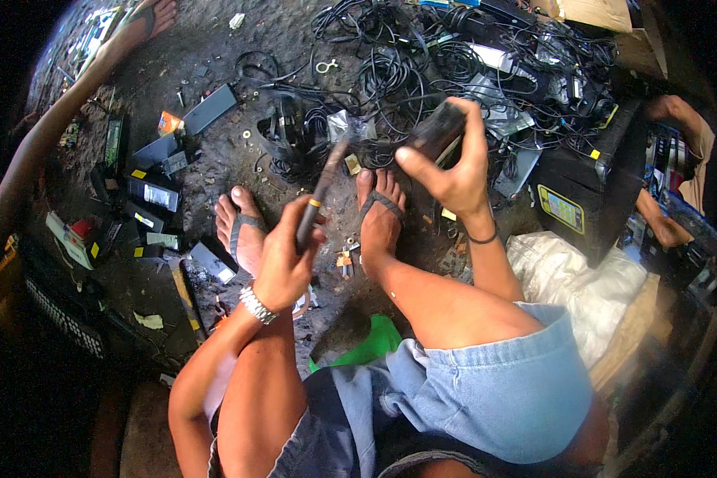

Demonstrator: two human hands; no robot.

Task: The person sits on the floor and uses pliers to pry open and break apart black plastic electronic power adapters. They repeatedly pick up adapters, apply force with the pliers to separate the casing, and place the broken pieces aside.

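Observation:
My left hand [285,259], a metal-band watch at its wrist, is closed round the dark handle of a screwdriver-like tool [323,187] with a yellow band. Its brown shaft slants up and right, and its exact tip is blurred. Opposite it, my right hand [462,163] grips a black box-shaped power adapter [438,130] between thumb and fingers, held above the ground. The tool's end and the adapter are apart. Below and between them, my sandalled feet [382,209] rest on the dirt, with small scraps [344,263] lying near.
Tangled black cables [390,80] heap at the far side. Several black boxes and adapters [153,193] lie at left. A black case [589,183] and a white sack [573,275] stand at right. Other people's limbs [64,111] reach in at both edges; green plastic [374,341] lies below.

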